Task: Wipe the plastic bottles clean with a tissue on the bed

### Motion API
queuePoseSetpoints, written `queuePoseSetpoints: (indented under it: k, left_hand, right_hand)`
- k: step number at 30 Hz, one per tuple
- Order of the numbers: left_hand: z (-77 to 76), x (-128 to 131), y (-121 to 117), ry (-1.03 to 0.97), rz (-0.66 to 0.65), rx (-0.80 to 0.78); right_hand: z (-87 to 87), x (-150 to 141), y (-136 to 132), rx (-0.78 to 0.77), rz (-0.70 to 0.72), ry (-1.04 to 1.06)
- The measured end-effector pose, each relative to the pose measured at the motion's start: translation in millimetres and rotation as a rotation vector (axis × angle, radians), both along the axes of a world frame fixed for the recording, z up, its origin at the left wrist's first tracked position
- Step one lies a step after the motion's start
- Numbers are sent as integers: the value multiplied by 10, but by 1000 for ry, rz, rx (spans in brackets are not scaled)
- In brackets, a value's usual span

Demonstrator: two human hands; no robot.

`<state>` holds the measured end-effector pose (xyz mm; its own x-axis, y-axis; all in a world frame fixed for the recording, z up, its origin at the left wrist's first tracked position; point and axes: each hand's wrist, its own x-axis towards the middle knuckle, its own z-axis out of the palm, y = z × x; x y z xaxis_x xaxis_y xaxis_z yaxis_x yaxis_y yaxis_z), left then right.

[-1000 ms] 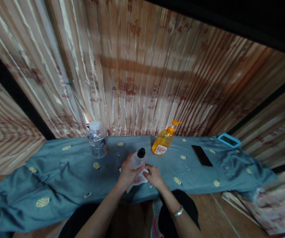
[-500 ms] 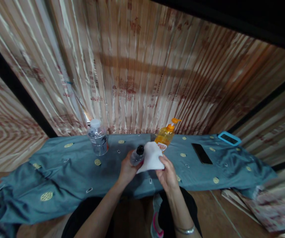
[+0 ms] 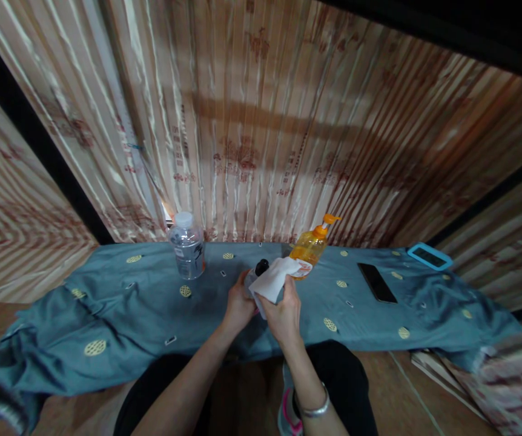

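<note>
My left hand (image 3: 239,304) is closed round a small clear bottle with a black cap (image 3: 261,267), which is held up over the cloth and partly covered. A white wipe or folded tissue (image 3: 275,280) is pinched in my right hand (image 3: 284,312) and lies against the bottle's side. Just behind the wipe stands a pump bottle (image 3: 310,245) of orange-yellow liquid with an orange pump head. Farther left, a large clear plastic bottle (image 3: 189,248) with a white cap stands upright.
A blue-green cloth with yellow pineapple prints (image 3: 143,315) covers the low surface. On its right lie a dark phone (image 3: 376,283) and a blue-framed device (image 3: 429,257). A pleated curtain (image 3: 243,121) hangs behind, with dark frame bars at the sides.
My right hand has moved left and brought the white wipe onto the small bottle, covering part of it. The whole view has shifted slightly.
</note>
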<state>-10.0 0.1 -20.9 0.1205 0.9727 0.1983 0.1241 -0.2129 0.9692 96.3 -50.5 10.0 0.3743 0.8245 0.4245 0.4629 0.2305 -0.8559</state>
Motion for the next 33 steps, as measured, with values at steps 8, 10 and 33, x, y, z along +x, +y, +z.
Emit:
queuePoseSetpoints:
  k: [8, 10, 33]
  left_hand:
    - [-48, 29, -23, 28, -4, 32]
    - [-37, 23, -19, 60, 15, 2]
    - [8, 2, -61, 37, -83, -2]
  right_hand:
    - [-114, -107, 236, -52, 50, -4]
    - [-98, -100, 320, -78, 73, -8]
    - [-29, 47, 427, -77, 275, 108]
